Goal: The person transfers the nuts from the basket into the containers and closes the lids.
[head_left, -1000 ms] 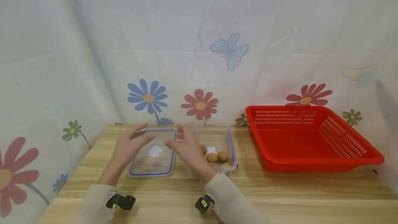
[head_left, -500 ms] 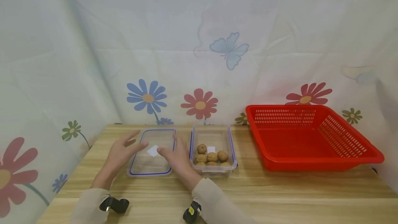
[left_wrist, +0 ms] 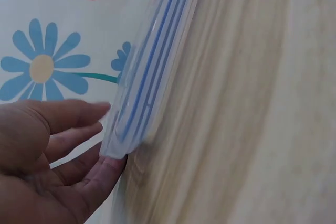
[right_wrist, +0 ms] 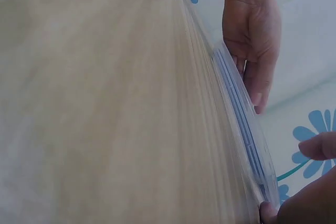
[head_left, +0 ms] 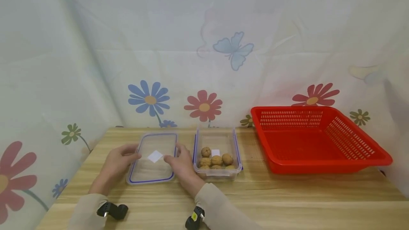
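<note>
A clear plastic lid [head_left: 150,171] with a blue seal line and a white square label lies on the wooden table, between my hands. My left hand [head_left: 116,162] is at its left edge; in the left wrist view the fingers [left_wrist: 107,169] touch the rim, while the uppermost digit stands off it. My right hand [head_left: 183,164] is at the right edge, a fingertip [right_wrist: 269,212] against the rim and the thumb over the lid. Right of it stands a clear food container [head_left: 236,148] with several walnuts [head_left: 216,160] and a white label inside.
A large red plastic basket [head_left: 303,146] stands at the right on the wooden table [head_left: 271,196]. A white curtain [head_left: 175,27] printed with flowers and a butterfly hangs behind the table and along its left side.
Both hands have come down from above the lid to its two sides. The lid has shifted slightly left and toward me. The walnuts, partly covered by my right hand earlier, now show fully.
</note>
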`<action>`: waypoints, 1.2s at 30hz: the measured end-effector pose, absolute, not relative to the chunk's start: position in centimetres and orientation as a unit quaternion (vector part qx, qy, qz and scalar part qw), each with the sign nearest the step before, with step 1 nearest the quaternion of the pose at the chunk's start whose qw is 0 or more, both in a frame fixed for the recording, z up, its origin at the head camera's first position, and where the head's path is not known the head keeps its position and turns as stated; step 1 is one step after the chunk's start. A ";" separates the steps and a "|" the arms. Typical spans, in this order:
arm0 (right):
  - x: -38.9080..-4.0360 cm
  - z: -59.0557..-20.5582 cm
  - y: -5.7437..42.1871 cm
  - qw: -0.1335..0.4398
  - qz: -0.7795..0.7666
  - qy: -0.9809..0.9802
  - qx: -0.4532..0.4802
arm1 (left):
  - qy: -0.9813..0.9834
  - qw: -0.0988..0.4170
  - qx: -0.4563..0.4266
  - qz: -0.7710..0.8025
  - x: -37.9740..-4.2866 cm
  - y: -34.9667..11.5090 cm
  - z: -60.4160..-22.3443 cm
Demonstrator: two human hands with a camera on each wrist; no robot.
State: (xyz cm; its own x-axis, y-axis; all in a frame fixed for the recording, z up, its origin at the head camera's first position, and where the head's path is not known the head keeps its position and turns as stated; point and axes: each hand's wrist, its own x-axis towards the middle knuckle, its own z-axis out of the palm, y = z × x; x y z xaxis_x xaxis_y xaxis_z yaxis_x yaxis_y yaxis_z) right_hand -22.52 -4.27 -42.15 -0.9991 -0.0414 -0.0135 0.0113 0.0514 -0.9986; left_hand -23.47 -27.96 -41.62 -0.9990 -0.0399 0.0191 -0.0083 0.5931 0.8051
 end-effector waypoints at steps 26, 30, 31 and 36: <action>-21.9 -41.3 -4.1 -0.023 -0.692 0.721 -0.029 | -0.873 0.026 -0.006 -0.487 -23.5 -31.7 -39.4; -21.9 -40.5 -3.8 -0.027 -0.696 0.717 -0.028 | -0.879 0.020 0.008 -0.477 -23.2 -31.3 -38.5; -21.9 -40.2 -3.7 -0.025 -0.695 0.718 -0.027 | -0.878 0.022 0.010 -0.478 -23.0 -31.1 -38.2; -21.9 -38.7 -2.9 -0.011 -0.706 0.707 -0.033 | -0.869 0.036 0.019 -0.492 -22.6 -30.0 -36.7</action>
State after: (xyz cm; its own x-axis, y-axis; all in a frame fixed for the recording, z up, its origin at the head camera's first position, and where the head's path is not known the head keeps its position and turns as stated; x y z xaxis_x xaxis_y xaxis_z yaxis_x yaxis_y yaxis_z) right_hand -21.87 -2.88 -38.74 -0.9976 -0.0305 0.0614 -0.0615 0.0008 -0.9981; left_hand -22.58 -30.03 -36.70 -0.9967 -0.0677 0.0444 0.0032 0.5143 0.8576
